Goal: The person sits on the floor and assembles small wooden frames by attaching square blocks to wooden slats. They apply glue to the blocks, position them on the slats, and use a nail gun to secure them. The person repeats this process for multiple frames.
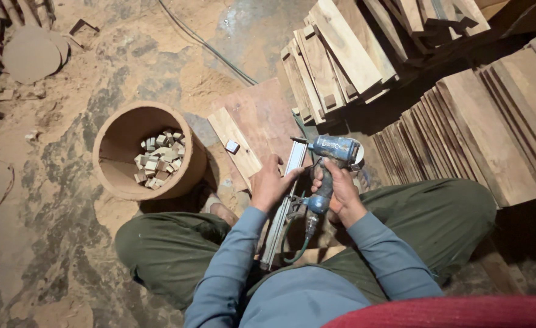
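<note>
Head view: person sits cross-legged on a sawdust-covered floor [55, 231], camera looking straight down at both hands in the centre of the frame.
Right hand [339, 188]: fingers wrapped tight round the grip of a blue pneumatic nail gun [329, 161], the tool's head pointing up-frame toward the boards, so the nose can be brought onto the work.
Left hand [270, 182]: fingers curled and close together, resting on the gun's long metal magazine [283, 206]; it seems to steady or adjust the rail, though the exact contact is hard to make out.
Air hose [295, 252]: green, leaves the base of the grip and loops down between the knees.
Flat board [234, 143]: pale plank lying just above the left hand, on a wider reddish panel [265, 115], with one small wood block [232, 146] set on it.
Round container [149, 152]: open brown drum at centre left, near the left knee, holding a heap of small wood blocks [158, 161], within easy reach.
Plank stacks [474, 121]: cut boards leaning in rows at upper right.
Round discs [31, 54]: flat brown circles at upper left, well apart from the hands.
</note>
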Motion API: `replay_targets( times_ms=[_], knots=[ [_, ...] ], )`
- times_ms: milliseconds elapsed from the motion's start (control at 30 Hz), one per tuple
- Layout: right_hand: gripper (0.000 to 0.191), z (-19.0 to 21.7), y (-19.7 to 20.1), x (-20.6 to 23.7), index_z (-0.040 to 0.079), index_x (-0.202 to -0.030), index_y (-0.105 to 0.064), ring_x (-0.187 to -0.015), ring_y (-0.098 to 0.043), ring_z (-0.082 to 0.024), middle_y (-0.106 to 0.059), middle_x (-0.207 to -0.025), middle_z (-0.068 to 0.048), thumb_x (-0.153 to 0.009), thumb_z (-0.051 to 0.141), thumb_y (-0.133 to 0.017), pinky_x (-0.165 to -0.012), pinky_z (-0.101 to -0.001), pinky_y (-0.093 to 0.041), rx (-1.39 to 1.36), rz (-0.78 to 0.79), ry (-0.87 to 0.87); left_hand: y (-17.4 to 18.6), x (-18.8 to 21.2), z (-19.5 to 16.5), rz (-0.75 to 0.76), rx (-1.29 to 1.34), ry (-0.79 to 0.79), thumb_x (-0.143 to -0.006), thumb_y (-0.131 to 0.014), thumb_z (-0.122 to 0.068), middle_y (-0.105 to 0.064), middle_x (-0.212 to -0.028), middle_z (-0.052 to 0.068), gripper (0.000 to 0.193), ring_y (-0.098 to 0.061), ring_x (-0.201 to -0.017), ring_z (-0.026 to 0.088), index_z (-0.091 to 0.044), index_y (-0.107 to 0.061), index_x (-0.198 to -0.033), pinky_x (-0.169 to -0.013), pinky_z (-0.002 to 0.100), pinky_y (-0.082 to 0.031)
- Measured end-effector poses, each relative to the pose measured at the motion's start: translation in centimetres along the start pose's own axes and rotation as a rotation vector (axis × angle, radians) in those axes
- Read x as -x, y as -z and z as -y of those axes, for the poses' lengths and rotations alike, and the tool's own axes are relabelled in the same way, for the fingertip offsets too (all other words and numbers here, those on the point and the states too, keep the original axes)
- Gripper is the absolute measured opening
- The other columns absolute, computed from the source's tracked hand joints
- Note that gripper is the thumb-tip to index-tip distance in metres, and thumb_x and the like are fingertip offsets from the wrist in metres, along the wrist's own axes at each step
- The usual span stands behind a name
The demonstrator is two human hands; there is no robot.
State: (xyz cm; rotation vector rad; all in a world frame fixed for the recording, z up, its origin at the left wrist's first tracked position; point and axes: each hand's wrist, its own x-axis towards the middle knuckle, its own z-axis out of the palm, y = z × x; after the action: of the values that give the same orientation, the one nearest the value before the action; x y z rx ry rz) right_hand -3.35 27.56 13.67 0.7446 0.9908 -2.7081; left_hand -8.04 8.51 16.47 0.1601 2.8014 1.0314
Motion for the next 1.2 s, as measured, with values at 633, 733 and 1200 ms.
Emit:
replay_targets(
  times_ms=[633, 733, 1200],
  knots=[
    [0.024, -2.5, 3.4, -2.1, 0.012, -0.090, -0.059, -0.064, -0.056, -0.016, -0.056, -0.072, -0.002, -0.099, 0.034, -0.063, -0.062, -0.0322, -0.051, -0.245, 0.095, -0.267, 1.4, 9.6, 2.7, -0.479, 0.453, -0.315, -0.099, -0.064, -0.043, -0.062, -0.116, 0.015, 0.045, -0.058, -0.113, 0.036, -0.003, -0.061, -0.120, -0.103, 0.045, -0.043],
    [0.032, -3.4, 3.2, -1.6, 0.010, -0.089, -0.054, -0.067, -0.057, -0.018, -0.055, -0.072, -0.004, -0.103, 0.037, -0.065, -0.064, -0.0334, -0.053, -0.250, 0.099, -0.259, 1.2, 7.7, 2.4, -0.575, 0.416, -0.297, -0.095, -0.068, -0.037, -0.062, -0.108, 0.014, 0.037, -0.058, -0.107, 0.034, -0.005, -0.063, -0.112, -0.100, 0.046, -0.044],
    [0.027, -1.0, 2.5, -1.5, 0.007, -0.089, -0.056, -0.059, -0.058, -0.020, -0.057, -0.070, -0.005, -0.102, 0.029, -0.065, -0.055, -0.0383, -0.052, 0.066, -0.044, 0.071, 27.4, 16.9, -18.0, -0.491, -0.358, -0.950, -0.073, -0.071, -0.017, -0.069, -0.092, 0.012, 0.026, -0.069, -0.084, 0.024, -0.002, -0.069, -0.094, -0.072, 0.034, -0.052]
  ],
)
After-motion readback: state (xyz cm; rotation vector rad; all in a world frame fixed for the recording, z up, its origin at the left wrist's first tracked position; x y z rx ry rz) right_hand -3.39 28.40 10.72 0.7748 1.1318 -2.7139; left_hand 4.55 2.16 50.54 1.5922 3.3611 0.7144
